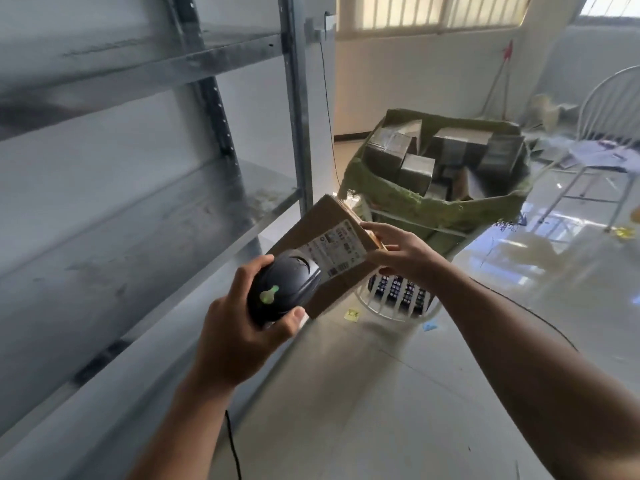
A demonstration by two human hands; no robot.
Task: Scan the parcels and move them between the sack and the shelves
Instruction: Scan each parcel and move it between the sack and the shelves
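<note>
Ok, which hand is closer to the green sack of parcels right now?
Right. The right hand, gripping the cardboard parcel, sits just below the near rim of the green sack. The left hand, holding the scanner, is lower and further left.

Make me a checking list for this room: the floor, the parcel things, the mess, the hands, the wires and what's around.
Surface: shiny pale floor.
Job's things: labelled cardboard parcel, black scanner, green sack holding boxes, metal shelves.
Clutter: yellow scrap and blue scrap on the floor.
Hands: left hand grips the scanner; right hand holds the parcel.
Cables: black cable hangs below the left forearm; thin wire runs down the wall.
Surroundings: white chair, bright window.
</note>
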